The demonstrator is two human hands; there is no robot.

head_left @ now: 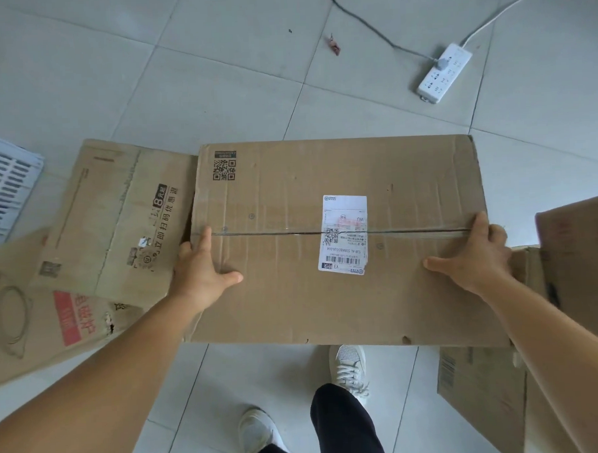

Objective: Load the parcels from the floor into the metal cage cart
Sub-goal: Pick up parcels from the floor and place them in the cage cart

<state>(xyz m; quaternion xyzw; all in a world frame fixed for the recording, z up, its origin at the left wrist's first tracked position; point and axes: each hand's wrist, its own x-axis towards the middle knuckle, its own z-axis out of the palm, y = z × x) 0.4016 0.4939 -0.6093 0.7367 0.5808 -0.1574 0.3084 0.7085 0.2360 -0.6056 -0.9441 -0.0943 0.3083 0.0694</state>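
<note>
We hold a big cardboard box [328, 293] over the tiled floor [215, 76], other boxes [119, 217] lying at either side, our left hand [203, 271] gripping its left edge and our right hand [477, 256] its right edge, thumbs on top, above our white shoes [350, 368].

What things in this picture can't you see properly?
- Metal cage cart: not in the head view at all.
- Fingers of the left hand and right hand: curled round the big box's ends, hidden by it.
- Small print on the shipping label: too small to read.
- Box at right: cut off by the frame edge.
- White grid thing: cut off at the left edge.
</note>
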